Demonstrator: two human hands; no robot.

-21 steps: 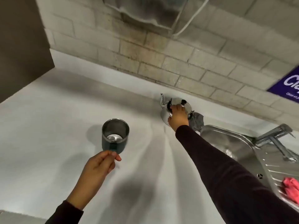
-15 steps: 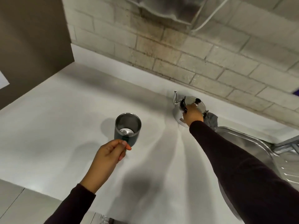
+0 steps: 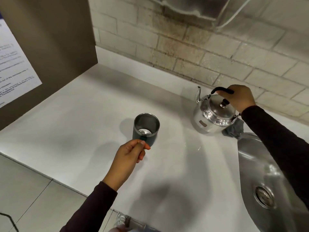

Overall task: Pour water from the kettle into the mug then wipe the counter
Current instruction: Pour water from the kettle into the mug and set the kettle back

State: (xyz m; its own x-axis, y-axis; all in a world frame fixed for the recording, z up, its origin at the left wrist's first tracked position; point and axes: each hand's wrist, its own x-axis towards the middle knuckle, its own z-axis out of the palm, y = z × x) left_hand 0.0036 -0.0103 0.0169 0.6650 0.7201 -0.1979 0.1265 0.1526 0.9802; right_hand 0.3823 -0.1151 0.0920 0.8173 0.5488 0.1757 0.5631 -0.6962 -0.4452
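the right hand has gone from the kettle lid to fingers curled round its raised handle at far right, ready to lift, while left hand fingers pinch the empty mug mid-surface.

counter bare between mug and kettle | cloth — sink crowd right

The kettle is polished, mirror-bright metal with a matt black handle and lid knob. The mug has a matt dark-green outside and brushed steel lining. The desk is smooth, faintly glossy white. The sink is satin steel. A grey cloth looks soft. The brick wall is rough, stained.
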